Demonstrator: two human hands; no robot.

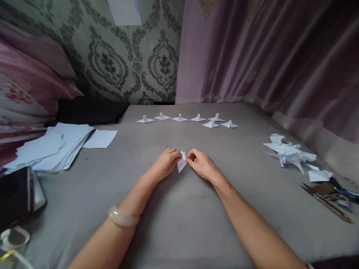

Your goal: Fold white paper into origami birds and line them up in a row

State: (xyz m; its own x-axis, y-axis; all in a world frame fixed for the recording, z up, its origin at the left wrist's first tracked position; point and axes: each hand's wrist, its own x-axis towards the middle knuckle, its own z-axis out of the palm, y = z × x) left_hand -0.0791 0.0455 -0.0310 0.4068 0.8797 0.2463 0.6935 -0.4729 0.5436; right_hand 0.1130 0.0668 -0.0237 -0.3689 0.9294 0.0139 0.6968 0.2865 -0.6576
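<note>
A small white folded paper crane [181,164] is held between my two hands over the middle of the grey cloth. It is narrow, with a point toward me and split tips at the top. My left hand [167,163] pinches its left edge between thumb and fingers. On the opposite edge, my right hand [202,163] has its thumb and forefinger closed on the paper. The fingertips partly cover the folds. Farther back, several finished paper cranes [180,118] stand in a loose row with their wings spread.
White paper sheets [64,145] lie stacked at the left, near a dark phone [15,198] and a white tape roll [14,237]. A pile of folded paper cranes [290,151] sits at the right, with scissors [327,203] in front. Curtains [224,56] hang behind.
</note>
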